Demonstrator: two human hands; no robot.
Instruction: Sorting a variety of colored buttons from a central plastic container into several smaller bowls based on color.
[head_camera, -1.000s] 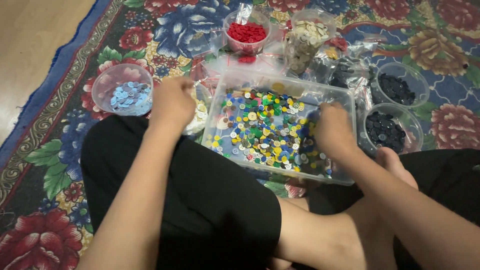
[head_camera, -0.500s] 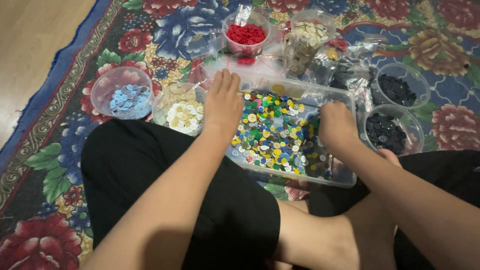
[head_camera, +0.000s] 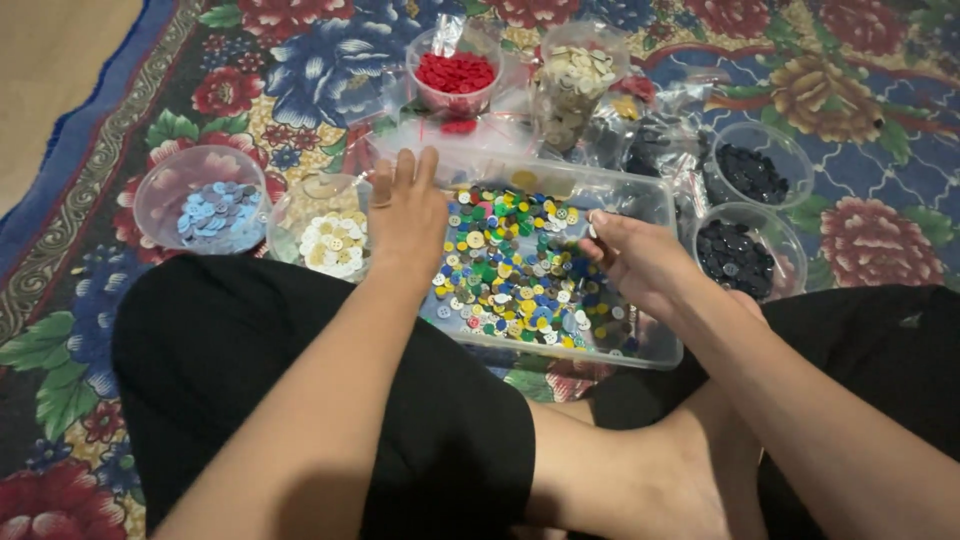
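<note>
A clear plastic tray (head_camera: 640, 352) holding many mixed coloured buttons (head_camera: 510, 270) lies on the carpet in front of my crossed legs. My left hand (head_camera: 405, 215) lies flat over the tray's left end, fingers stretched toward its far rim, beside a clear bowl of cream buttons (head_camera: 330, 240). My right hand (head_camera: 635, 255) hovers over the tray's right part with fingertips pinched together on what looks like a small pale button; the pinched thing is too small to be sure.
Clear bowls stand around the tray: light blue buttons (head_camera: 210, 212) at left, red buttons (head_camera: 455, 72) at the back, two bowls of black buttons (head_camera: 750, 172) (head_camera: 735, 255) at right. A clear bag of cream buttons (head_camera: 572, 85) stands behind. A flowered carpet (head_camera: 880, 120) lies under everything.
My left hand has moved from the cream-button bowl rightward onto the tray's left end and spread flat. My right hand has lifted a little and pinched its fingertips.
</note>
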